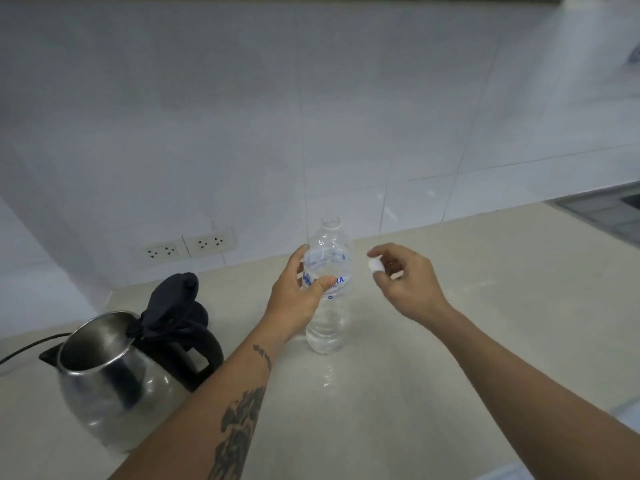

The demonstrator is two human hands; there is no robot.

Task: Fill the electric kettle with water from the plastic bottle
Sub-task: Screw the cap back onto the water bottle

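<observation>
Left hand (298,292) grip wraps the upright, uncapped bottle (327,299) on the tabletop (450,341); right hand (405,282) pinches the cap (375,265). Open kettle (114,372) sits left, nearest the left hand.

Plastic bottle (327,289): clear, blue-printed label, uncapped, upright on counter (485,306), water up to about label height. Its white cap (375,265) off, to right of bottle neck. Electric kettle (114,379): stainless steel body, black handle, black lid flipped open, mouth exposed, standing left of bottle, apart; black cord trailing left.
</observation>
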